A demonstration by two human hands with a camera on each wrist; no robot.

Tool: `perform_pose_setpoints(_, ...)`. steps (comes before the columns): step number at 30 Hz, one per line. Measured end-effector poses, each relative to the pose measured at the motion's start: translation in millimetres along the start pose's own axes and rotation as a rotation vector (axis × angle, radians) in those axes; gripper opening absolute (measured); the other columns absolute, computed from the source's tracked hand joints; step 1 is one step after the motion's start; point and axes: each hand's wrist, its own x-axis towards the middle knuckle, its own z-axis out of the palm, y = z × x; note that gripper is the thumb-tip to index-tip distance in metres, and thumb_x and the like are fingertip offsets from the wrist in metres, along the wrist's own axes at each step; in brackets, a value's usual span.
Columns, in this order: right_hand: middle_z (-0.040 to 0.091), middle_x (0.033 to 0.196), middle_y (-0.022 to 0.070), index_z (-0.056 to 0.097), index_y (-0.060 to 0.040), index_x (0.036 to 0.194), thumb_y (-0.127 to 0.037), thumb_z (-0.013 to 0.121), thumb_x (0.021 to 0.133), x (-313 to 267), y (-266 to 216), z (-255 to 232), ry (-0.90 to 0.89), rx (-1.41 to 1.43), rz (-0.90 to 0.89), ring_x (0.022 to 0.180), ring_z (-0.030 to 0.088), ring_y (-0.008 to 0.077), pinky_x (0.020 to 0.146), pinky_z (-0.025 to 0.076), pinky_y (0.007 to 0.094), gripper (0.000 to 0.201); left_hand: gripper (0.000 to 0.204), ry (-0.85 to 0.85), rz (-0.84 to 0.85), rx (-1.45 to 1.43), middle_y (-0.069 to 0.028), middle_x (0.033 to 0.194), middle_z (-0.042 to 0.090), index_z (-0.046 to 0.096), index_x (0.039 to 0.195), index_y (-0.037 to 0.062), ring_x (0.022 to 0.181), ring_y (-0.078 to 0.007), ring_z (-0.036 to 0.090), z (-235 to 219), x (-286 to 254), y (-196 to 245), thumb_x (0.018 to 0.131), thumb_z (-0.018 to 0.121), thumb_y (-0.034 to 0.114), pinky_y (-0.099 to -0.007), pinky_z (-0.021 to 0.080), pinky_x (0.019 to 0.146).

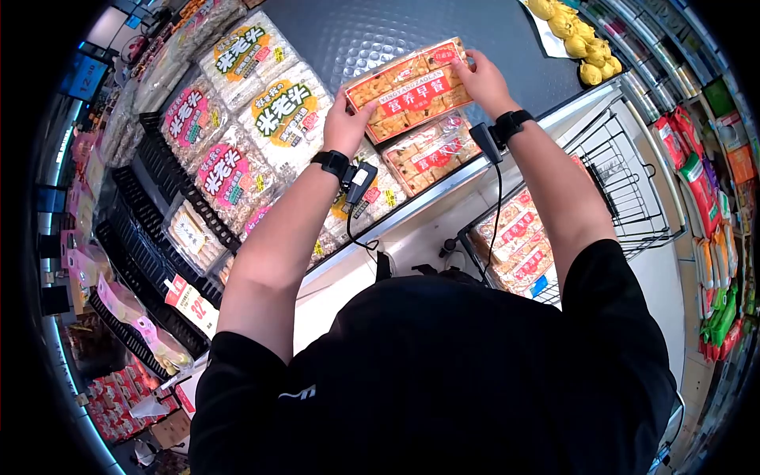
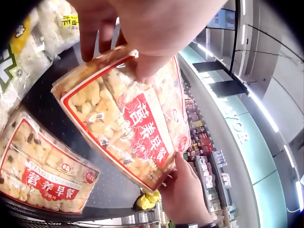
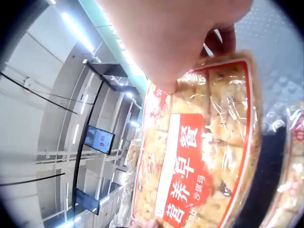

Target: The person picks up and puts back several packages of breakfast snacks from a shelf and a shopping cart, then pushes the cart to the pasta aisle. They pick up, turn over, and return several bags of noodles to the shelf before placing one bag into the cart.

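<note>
Both hands hold a clear packet of sachima (image 1: 423,93) with a red border and red label, raised and tilted above the display counter. My left hand (image 1: 345,128) grips its left end, thumb on the front face and fingers behind. At the opposite end, my right hand (image 1: 483,84) grips it the same way, its thumb (image 3: 166,85) pressed near the edge. Below the held packet lies a similar sachima packet (image 1: 431,156) at the counter's front edge; it also shows in the left wrist view.
Bags of white puffed snacks (image 1: 281,111) fill the counter to the left, beside black slatted racks (image 1: 150,198). A wire shopping cart (image 1: 633,182) with several sachima packets (image 1: 522,241) stands close on the right. Yellow wrapped items (image 1: 582,39) sit at the counter's far right.
</note>
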Motion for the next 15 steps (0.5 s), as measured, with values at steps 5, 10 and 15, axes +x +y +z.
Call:
perform_pose_setpoints(5, 0.066, 0.105, 0.021, 0.055, -0.0072, 0.124, -0.04, 0.059, 0.087, 24.8, 31.0, 37.0, -0.015, -0.053, 0.041, 0.099, 0.063, 0.0351, 0.084, 0.049, 0.041, 0.05, 0.045, -0.058, -0.075, 0.089, -0.0122, 0.103, 0.068, 0.05, 0.122, 0.0022, 0.091, -0.0211, 0.067, 5.7, 24.1, -41.6, 0.083, 0.069, 0.014, -0.0313, 0.051, 0.079)
perform_pose_setpoints(10, 0.065, 0.109, 0.0206, 0.052, -0.0088, 0.129, -0.033, 0.059, 0.088, 28.4, 59.3, 69.9, -0.117, -0.043, 0.096, 0.102, 0.062, 0.034, 0.087, 0.048, 0.0397, 0.048, 0.045, -0.075, -0.152, 0.083, -0.0177, 0.104, 0.067, 0.052, 0.119, 0.0034, 0.093, -0.028, 0.067, 9.0, 27.9, -79.7, 0.08, 0.07, 0.015, -0.0342, 0.052, 0.08)
perform_pose_setpoints(15, 0.064, 0.114, 0.0179, 0.047, -0.0116, 0.135, -0.024, 0.058, 0.089, 23.5, 80.2, 88.6, -0.228, 0.17, 0.08, 0.103, 0.062, 0.0294, 0.088, 0.047, 0.036, 0.049, 0.047, -0.189, -0.192, 0.59, -0.0215, 0.103, 0.062, 0.056, 0.108, -0.0048, 0.095, -0.036, 0.062, 3.1, 24.0, -62.5, 0.077, 0.073, 0.026, -0.0416, 0.051, 0.083)
